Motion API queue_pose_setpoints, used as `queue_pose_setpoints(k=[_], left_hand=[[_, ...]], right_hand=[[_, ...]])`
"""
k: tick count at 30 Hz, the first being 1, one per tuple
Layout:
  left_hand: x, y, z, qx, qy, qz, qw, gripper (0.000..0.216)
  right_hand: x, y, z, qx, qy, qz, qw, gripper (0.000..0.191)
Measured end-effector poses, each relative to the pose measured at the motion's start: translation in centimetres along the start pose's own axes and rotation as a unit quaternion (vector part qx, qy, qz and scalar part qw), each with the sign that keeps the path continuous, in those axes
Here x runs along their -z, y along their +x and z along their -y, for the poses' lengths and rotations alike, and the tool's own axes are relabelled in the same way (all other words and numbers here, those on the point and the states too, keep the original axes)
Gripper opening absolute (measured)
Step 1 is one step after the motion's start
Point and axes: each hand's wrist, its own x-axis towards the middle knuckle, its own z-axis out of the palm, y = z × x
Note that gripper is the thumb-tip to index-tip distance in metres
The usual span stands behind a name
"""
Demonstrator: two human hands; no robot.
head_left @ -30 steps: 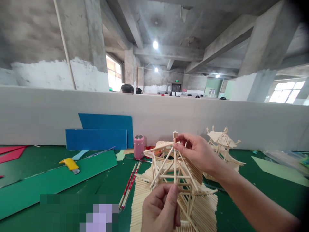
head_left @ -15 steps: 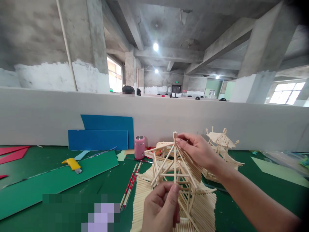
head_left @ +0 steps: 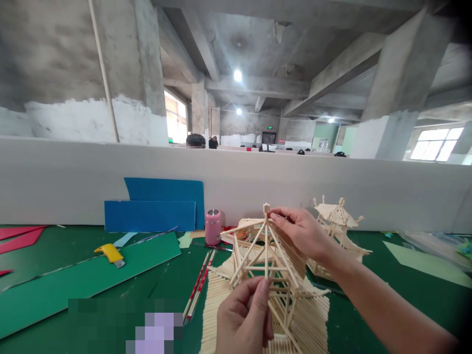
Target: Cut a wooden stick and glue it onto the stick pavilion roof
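Note:
A pavilion model [head_left: 266,265] built of thin wooden sticks stands in front of me, its upper roof partly bare ribs and partly covered with rows of sticks. My left hand [head_left: 245,312] is closed at the front, thumb and fingers pinching the lower end of a roof rib. Up at the peak, my right hand [head_left: 300,228] pinches beside the small top post, fingertips at the upper end of the ribs. Whether a separate loose stick is between the right fingertips cannot be made out. The left fingers hide part of the frame beneath.
A second stick pavilion [head_left: 339,221] stands behind at right. To the left lie red-marked sticks [head_left: 201,285], a yellow utility knife [head_left: 110,254] and a green board [head_left: 92,275]. A pink flask [head_left: 213,227] and blue boards [head_left: 151,215] are near the white partition [head_left: 258,182].
Both hands keep nearly the same places on the model. The view has tilted up very slightly.

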Motion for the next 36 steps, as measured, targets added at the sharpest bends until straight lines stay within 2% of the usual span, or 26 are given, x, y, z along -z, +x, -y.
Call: queue_pose_setpoints(k=[5, 11, 25, 36], left_hand=[[-0.34, -0.11, -0.21, 0.007, -0.031, -0.031, 0.999, 0.034], [-0.45, -0.04, -0.14, -0.01, -0.042, -0.04, 0.998, 0.027], [-0.47, 0.07, -0.13, -0.012, -0.041, -0.039, 0.998, 0.024], [-0.37, 0.13, 0.02, -0.016, -0.029, -0.035, 0.999, 0.023]], right_hand=[[0.01, 0.01, -0.25, 0.009, -0.001, -0.006, 1.0, 0.025], [-0.05, 0.06, -0.21, 0.005, -0.008, -0.011, 1.0, 0.024], [-0.36, -0.01, 0.11, -0.004, -0.089, -0.03, 0.996, 0.015], [-0.28, 0.05, 0.41, -0.008, -0.105, -0.024, 0.994, 0.013]])
